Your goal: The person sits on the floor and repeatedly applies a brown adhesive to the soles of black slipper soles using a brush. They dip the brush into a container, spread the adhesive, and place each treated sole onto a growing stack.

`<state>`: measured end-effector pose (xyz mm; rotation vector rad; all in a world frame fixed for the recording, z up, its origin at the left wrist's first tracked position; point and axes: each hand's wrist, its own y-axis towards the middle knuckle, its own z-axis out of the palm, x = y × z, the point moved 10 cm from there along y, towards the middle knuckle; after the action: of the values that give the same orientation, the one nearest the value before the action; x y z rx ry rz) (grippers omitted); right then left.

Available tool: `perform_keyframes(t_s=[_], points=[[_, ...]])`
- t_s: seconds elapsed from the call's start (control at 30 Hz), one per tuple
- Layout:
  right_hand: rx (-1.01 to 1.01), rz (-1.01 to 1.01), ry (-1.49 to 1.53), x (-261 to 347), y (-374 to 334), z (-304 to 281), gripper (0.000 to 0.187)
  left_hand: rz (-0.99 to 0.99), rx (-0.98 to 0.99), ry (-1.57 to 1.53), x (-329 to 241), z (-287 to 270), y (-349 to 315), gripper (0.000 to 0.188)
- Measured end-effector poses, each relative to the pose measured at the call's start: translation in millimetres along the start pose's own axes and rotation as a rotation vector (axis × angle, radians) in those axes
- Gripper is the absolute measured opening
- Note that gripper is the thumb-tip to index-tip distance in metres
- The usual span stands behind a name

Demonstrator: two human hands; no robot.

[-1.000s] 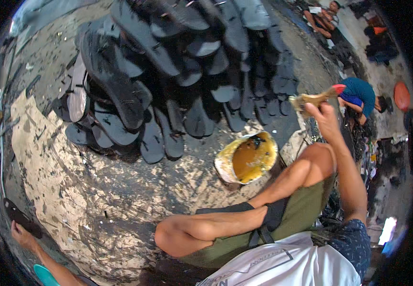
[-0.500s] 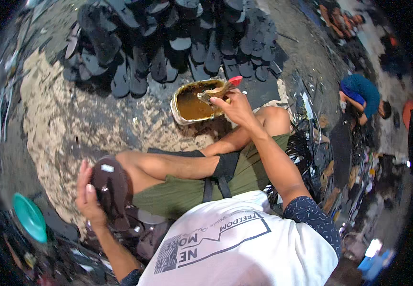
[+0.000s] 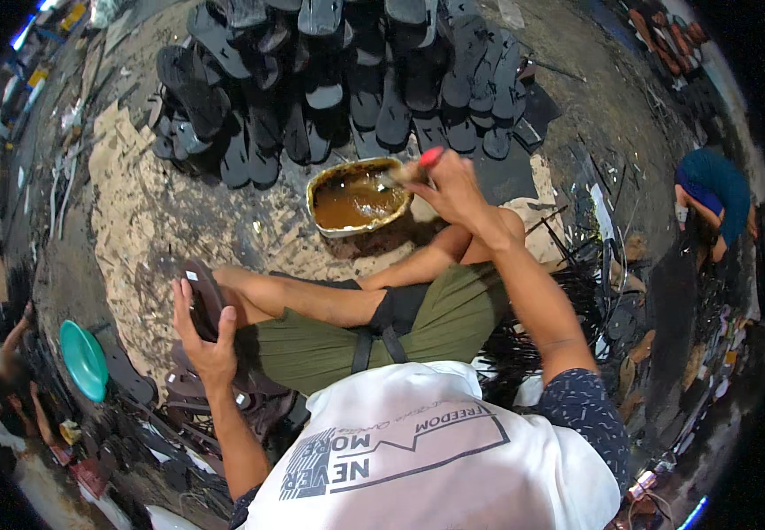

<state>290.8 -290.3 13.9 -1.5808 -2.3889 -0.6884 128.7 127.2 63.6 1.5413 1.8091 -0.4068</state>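
My left hand grips a dark brown sandal sole at its near end, fingers along the left edge and thumb on the right. The sole stands tilted against my bent left knee, a small white label near its far end. In front of me, my right hand holds a brush with a red handle end. Its bristles are at the right rim of an open, roughly oval tub of wet brown glue-like liquid. More brown sandals lie just below my left hand.
Rows of black soles are piled beyond the tub. A teal basin stands at the left. Stained cardboard covers the ground. One person bends over at the far right, another is at the left edge. Dark scraps lie beside my right knee.
The sole in my left hand has turned from broad face up to more on edge, with my thumb now round it. My right hand has shifted slightly right, the brush nearer the tub's rim.
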Motion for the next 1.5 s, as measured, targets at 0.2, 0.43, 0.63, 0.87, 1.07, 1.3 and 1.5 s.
perform_keyframes(t_s=[0.2,0.43,0.63,0.87,1.07,1.3,1.5], points=[[-0.235,0.476,0.958,48,9,-62,0.034,-0.498,0.147,-1.261,31,108,-3,0.051],[-0.189,0.062,0.741,162,14,-27,0.024,-0.546,0.284,-1.893,-90,160,-15,0.061],[-0.186,-0.189,0.649,183,0,-29,0.021,-0.465,0.327,-1.917,-92,152,-10,0.064],[-0.167,0.153,0.813,133,15,-26,0.028,-0.512,0.400,-1.781,-93,161,-32,0.086],[-0.285,0.403,1.084,92,-5,-40,0.031,-0.460,0.389,-1.552,-86,145,-71,0.094],[-0.144,0.088,1.097,192,-21,-19,0.030,-0.268,0.293,-1.917,-78,126,33,0.072],[-0.255,-0.314,0.563,209,-3,-42,0.028,-0.422,0.077,-1.953,-91,124,58,0.067]])
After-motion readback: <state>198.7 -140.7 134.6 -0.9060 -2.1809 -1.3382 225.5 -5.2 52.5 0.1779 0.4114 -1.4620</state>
